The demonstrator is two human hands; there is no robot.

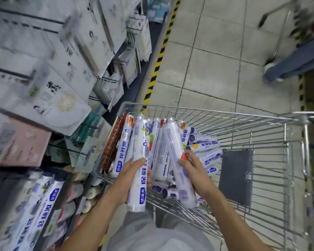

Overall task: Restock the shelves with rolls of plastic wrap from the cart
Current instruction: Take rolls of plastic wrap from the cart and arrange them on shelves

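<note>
The shelves (43, 60) at left are blurred — their packs cannot be read. The left hand (129, 180) curls its fingers round a roll (140, 138); the right hand (197, 171) grips a second roll (172, 145). Both are smooth white cylinders, over the wire cart (225, 113), where more rolls (206, 147) lie. The floor (216, 60) is pale tile — a leg (293, 64) is cut off at right.

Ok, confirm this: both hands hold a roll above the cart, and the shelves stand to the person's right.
Wrong on the side: the head view shows the shelves to the person's left. The rest stands: the left hand grips the left roll and the right hand the right roll, above the cart.
</note>
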